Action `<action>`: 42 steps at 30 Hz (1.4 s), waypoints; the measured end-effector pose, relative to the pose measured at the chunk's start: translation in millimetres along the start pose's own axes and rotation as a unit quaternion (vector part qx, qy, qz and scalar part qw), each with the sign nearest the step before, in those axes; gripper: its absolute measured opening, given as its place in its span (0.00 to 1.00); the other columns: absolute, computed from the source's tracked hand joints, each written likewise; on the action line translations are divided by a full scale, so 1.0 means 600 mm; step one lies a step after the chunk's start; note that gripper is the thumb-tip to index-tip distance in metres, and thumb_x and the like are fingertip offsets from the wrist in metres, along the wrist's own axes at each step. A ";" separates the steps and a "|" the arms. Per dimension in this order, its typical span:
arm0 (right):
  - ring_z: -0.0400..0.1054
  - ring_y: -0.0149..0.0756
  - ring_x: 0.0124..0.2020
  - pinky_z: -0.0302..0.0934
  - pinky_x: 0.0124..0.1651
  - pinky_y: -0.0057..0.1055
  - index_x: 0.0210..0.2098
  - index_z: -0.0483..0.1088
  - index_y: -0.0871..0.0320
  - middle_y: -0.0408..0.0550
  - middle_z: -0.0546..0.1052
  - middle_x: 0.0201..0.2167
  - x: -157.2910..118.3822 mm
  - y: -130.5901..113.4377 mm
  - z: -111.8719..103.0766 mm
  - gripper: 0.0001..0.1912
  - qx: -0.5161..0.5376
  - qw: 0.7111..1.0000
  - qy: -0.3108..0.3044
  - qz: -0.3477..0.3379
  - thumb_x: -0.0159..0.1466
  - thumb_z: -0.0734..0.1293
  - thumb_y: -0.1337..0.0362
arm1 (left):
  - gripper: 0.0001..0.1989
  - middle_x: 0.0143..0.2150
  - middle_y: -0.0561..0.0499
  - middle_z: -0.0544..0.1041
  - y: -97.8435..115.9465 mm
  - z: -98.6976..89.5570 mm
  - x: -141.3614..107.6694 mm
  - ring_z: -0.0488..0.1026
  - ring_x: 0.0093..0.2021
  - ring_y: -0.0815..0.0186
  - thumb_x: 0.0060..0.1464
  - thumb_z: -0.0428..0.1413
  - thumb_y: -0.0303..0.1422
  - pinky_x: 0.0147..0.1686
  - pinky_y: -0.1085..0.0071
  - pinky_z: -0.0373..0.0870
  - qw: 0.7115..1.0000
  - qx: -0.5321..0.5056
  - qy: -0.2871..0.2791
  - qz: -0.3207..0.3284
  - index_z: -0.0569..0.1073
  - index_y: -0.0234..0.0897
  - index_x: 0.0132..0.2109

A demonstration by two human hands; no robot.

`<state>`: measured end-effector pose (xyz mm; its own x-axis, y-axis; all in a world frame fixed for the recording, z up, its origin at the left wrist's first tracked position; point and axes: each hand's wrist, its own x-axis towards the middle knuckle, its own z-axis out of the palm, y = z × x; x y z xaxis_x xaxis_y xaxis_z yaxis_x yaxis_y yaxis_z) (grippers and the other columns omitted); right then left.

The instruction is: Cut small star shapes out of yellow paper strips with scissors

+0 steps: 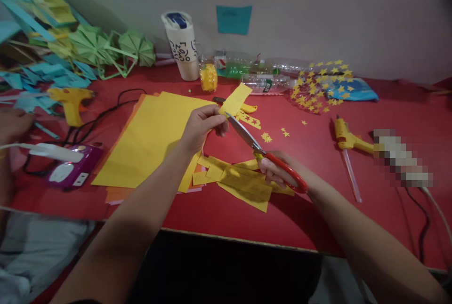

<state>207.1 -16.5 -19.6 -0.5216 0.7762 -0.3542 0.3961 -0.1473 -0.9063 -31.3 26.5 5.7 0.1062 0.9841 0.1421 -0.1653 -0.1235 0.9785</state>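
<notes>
My left hand (205, 126) pinches a small yellow paper strip (237, 99) above the red table. In my right hand (273, 171) are red-handled scissors (287, 172), their blade tips at the strip's lower end, close to my left fingertips. Large yellow sheets (148, 139) lie stacked on orange ones to the left. Below my hands are cut yellow strips (243, 184). A strip with star-shaped holes (250, 119) and a yellow cutter (249, 108) rest just behind the scissors. Small yellow stars (266, 137) lie to their right.
A white tumbler (183, 50), a jar of yellow pieces (208, 77) and plastic bottles (266, 84) line the back. Glue guns (72, 104) (348, 138) lie on both sides. A purple power socket (74, 167) is near another person's hand (14, 125) at left.
</notes>
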 end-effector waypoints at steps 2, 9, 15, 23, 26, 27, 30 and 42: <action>0.55 0.24 0.10 0.66 0.22 0.29 0.25 0.62 0.55 0.34 0.61 0.11 -0.001 0.002 0.001 0.35 0.011 1.000 -0.001 -0.013 0.54 0.63 0.27 | 0.08 0.18 0.55 0.75 0.000 0.001 -0.001 0.69 0.17 0.74 0.41 0.60 0.34 0.20 0.76 0.67 1.000 0.001 -0.004 0.001 0.69 0.37 0.22; 0.53 0.23 0.10 0.71 0.29 0.32 0.25 0.62 0.54 0.32 0.59 0.11 -0.003 -0.001 0.008 0.35 0.020 1.000 0.001 -0.018 0.55 0.63 0.27 | 0.08 0.19 0.55 0.75 -0.004 0.000 -0.001 0.69 0.17 0.74 0.42 0.60 0.34 0.21 0.75 0.67 1.000 0.010 -0.016 0.003 0.69 0.37 0.22; 0.52 0.23 0.11 0.69 0.27 0.31 0.24 0.61 0.54 0.31 0.58 0.11 -0.002 -0.005 0.008 0.36 0.008 1.000 0.011 -0.005 0.52 0.63 0.25 | 0.08 0.19 0.54 0.75 -0.005 0.002 -0.002 0.69 0.18 0.74 0.43 0.60 0.35 0.20 0.75 0.67 1.000 0.023 -0.018 0.008 0.72 0.36 0.22; 0.56 0.24 0.12 0.49 0.13 0.22 0.24 0.63 0.56 0.38 0.66 0.15 -0.008 -0.030 -0.010 0.32 -0.015 0.999 -0.019 0.022 0.52 0.69 0.31 | 0.08 0.14 0.55 0.70 0.011 -0.001 -0.002 0.65 0.15 0.74 0.36 0.60 0.34 0.14 0.78 0.62 0.996 -0.002 -0.034 -0.078 0.69 0.36 0.19; 0.56 0.24 0.12 0.50 0.13 0.22 0.24 0.63 0.56 0.38 0.66 0.14 -0.009 -0.033 -0.008 0.32 -0.008 0.999 -0.020 0.029 0.52 0.69 0.32 | 0.08 0.14 0.55 0.69 0.015 -0.003 -0.002 0.63 0.13 0.75 0.35 0.59 0.34 0.12 0.78 0.61 0.994 -0.003 -0.040 -0.101 0.69 0.36 0.18; 0.56 0.24 0.12 0.50 0.13 0.22 0.24 0.63 0.56 0.38 0.66 0.14 -0.008 -0.033 -0.007 0.32 -0.007 0.999 -0.022 0.031 0.51 0.69 0.32 | 0.08 0.14 0.55 0.69 0.015 -0.003 -0.002 0.63 0.13 0.75 0.35 0.59 0.34 0.12 0.78 0.61 0.994 -0.002 -0.041 -0.103 0.69 0.36 0.18; 0.56 0.23 0.11 0.50 0.13 0.22 0.23 0.63 0.56 0.38 0.66 0.14 -0.005 -0.027 -0.001 0.32 -0.011 0.999 -0.012 0.033 0.52 0.68 0.31 | 0.08 0.14 0.55 0.69 0.014 -0.002 -0.003 0.64 0.14 0.75 0.36 0.59 0.34 0.13 0.78 0.62 0.995 0.001 -0.036 -0.098 0.69 0.36 0.19; 0.53 0.23 0.09 0.62 0.19 0.25 0.25 0.62 0.55 0.33 0.60 0.11 -0.003 -0.001 0.010 0.29 0.023 0.999 0.014 0.027 0.60 0.64 0.35 | 0.09 0.17 0.54 0.73 -0.001 0.001 0.000 0.67 0.16 0.74 0.41 0.60 0.35 0.18 0.77 0.66 0.998 0.030 -0.015 -0.046 0.70 0.36 0.21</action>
<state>203.3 -21.3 -19.7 -0.4784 0.7834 -0.3967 0.3875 -0.2171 -0.8960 -30.4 26.4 5.2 0.1475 0.9876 0.0545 -0.0945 -0.0408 0.9947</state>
